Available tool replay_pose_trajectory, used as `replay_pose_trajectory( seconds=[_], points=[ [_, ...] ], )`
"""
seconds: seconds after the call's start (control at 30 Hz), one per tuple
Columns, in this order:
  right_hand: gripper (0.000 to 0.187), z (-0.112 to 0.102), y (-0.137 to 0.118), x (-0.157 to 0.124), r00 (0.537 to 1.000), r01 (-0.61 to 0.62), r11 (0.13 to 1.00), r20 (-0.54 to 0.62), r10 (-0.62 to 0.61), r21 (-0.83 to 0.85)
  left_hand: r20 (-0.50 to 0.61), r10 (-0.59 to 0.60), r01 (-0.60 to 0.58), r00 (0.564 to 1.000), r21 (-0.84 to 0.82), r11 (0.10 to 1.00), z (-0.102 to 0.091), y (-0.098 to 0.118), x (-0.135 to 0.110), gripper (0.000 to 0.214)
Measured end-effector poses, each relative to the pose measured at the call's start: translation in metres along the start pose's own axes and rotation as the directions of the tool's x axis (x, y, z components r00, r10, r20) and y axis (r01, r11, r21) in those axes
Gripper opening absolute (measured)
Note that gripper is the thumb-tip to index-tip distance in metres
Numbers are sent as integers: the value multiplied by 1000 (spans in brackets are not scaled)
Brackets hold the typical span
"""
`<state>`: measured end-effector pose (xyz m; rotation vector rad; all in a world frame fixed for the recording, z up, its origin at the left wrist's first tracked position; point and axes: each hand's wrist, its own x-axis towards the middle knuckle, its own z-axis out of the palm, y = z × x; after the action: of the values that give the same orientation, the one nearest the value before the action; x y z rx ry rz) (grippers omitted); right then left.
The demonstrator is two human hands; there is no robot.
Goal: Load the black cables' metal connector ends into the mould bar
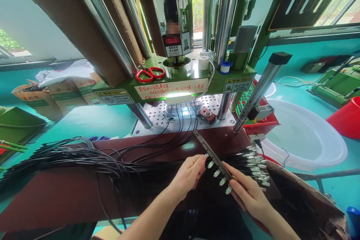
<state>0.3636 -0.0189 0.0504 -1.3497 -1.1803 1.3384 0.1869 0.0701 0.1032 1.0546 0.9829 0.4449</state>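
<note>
A long dark metal fixture bar (210, 151) lies diagonally over the brown worktop (70, 191), with several small metal connectors (217, 173) seated along it. My right hand (249, 193) grips the bar's near end, fingers closed round it. My left hand (189, 174) pinches a connector at the bar's left side. Black cables (84, 153) run from the bar leftward in a thick bundle. A pile of loose metal-tipped cable ends (257, 163) lies just right of the bar.
A green vertical press (174, 82) with steel columns stands behind, with a perforated plate (160, 114) beneath it. Red scissors (150, 74) and tape rolls (203, 62) rest on its deck. A white basin (303, 135), a red bin (347, 116) and cardboard boxes (50, 93) surround the bench.
</note>
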Motion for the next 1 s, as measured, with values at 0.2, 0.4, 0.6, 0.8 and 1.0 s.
replay_pose_trajectory(
  seconds=[0.2, 0.4, 0.6, 0.8, 1.0],
  points=[
    [50, 2, -3, -2, 990, -41, 994, -132, 54, 99, -17, 123, -124, 992, -82, 989, -4, -11, -2, 33],
    [52, 3, -6, 1, 957, 20, 972, -285, 49, 234, -220, 218, -249, 951, -125, 960, -11, -33, -17, 22],
    [55, -2, -1, 0, 986, -21, 989, -161, 44, 145, -359, 246, -354, 900, -275, 894, -28, -11, -22, 20],
    [58, 0, 6, -1, 991, -50, 995, -121, 61, 87, -263, 275, -285, 925, 3, 959, -20, 5, -6, 22],
    [55, -1, 5, 0, 995, -45, 995, -82, 52, 85, -202, 304, -282, 931, 131, 951, -12, 1, 5, 22]
  ],
)
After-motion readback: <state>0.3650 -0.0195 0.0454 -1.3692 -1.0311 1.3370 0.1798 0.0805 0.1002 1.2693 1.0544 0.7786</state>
